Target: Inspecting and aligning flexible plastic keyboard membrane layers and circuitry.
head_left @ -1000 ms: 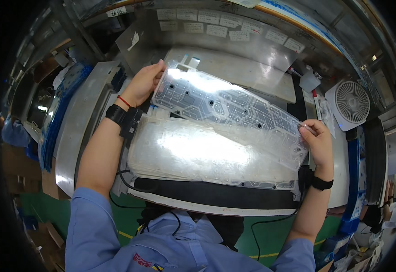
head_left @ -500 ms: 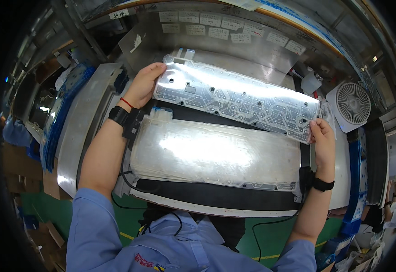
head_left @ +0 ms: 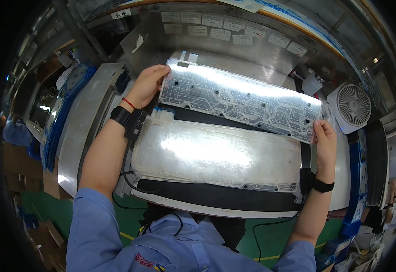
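Observation:
A clear keyboard membrane sheet (head_left: 243, 102), printed with silvery circuit lines and dark holes, is held up between my two hands. My left hand (head_left: 150, 84) pinches its upper left end, close to the short connector tail. At the lower right end, my right hand (head_left: 324, 139) grips the edge between thumb and fingers. The sheet slopes down toward the right and catches a bright glare. Below it lies a stack of similar clear membrane sheets (head_left: 216, 152), tails at the upper left, resting on a black mat (head_left: 189, 192).
A white fan (head_left: 351, 109) stands at the right, beside a white bottle (head_left: 312, 84). Paper labels (head_left: 220, 34) line the metal back panel. Metal plates and blue-edged sheets (head_left: 66, 118) stand at the left. Black cables (head_left: 130, 183) hang near the bench's front edge (head_left: 216, 209).
The held membrane sheet has shifted slightly right and changed tilt, so the glare now lies along its upper edge. Both hands keep their grip; the stack has not moved.

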The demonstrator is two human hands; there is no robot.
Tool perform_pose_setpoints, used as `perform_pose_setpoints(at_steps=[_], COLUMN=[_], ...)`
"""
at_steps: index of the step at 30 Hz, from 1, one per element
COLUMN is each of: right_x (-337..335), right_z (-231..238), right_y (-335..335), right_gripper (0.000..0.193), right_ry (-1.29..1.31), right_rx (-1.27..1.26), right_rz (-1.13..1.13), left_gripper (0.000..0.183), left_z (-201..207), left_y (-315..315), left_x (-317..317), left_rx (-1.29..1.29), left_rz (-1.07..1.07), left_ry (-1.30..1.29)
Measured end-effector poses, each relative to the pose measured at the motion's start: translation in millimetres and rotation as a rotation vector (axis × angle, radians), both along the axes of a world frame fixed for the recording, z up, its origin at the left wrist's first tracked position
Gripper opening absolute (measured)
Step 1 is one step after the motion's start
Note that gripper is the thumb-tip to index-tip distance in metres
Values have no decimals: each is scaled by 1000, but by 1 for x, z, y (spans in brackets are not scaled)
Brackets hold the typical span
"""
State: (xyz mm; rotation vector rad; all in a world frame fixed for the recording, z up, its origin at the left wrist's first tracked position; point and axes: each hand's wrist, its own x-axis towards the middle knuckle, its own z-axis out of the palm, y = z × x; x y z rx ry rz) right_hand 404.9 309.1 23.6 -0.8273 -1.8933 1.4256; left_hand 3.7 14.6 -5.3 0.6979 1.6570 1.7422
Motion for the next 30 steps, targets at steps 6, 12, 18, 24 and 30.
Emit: perform_pose_setpoints(at_steps=[6,12,18,24,30], right_x=[0,1,1,2,0], right_z=[1,1,-2,-3,1], right_y=[-2,-2,1,2,-1], right_gripper=[16,14,15,15,18], right_ry=[22,-3,-18,-50,-46], right_rx=[15,77,70,70,19], right_rz=[18,3,0,-31,-54], left_gripper=[16,14,16,21,24], left_z=[-2,8,-4,-3,-5], left_y=[-3,9,2,3,2], left_x=[-3,23,2,4,1], left_rx=[-23,-116,-185,-107,-15], left_rz=[-53,-9,-24,4,84], left_ry=[80,173,245,139,84])
